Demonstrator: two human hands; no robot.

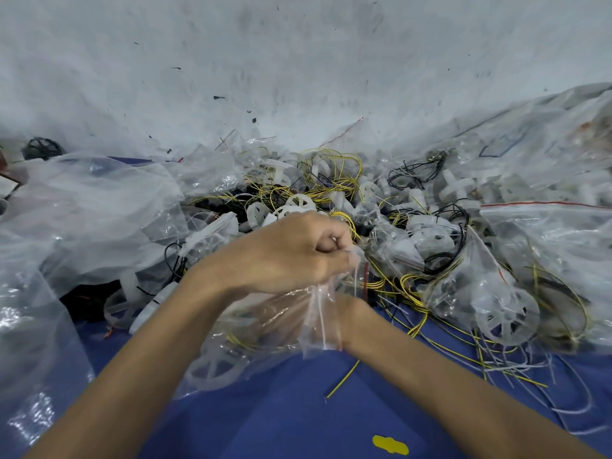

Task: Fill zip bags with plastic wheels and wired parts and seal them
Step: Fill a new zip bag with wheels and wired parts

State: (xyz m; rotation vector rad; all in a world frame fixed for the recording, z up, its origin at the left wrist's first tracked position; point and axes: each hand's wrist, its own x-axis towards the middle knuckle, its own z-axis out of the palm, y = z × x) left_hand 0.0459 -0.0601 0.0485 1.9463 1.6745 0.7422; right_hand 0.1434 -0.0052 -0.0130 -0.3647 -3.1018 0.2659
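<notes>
My left hand (291,256) pinches the top edge of a clear zip bag (318,323) above the blue table. Inside the bag lie a white plastic wheel (215,369) and some yellow wires (238,341). My right hand (352,311) reaches in from the right and disappears behind the bag and the left hand, so its fingers are hidden. Just beyond the hands spreads a pile of loose white wheels (298,203) tangled with yellow and black wired parts (334,180).
A filled zip bag (506,313) with a wheel lies to the right, among several others. Large crumpled plastic sheets (89,210) cover the left side. A yellow sticker (390,444) is on the blue table (298,412). A white wall rises behind the pile.
</notes>
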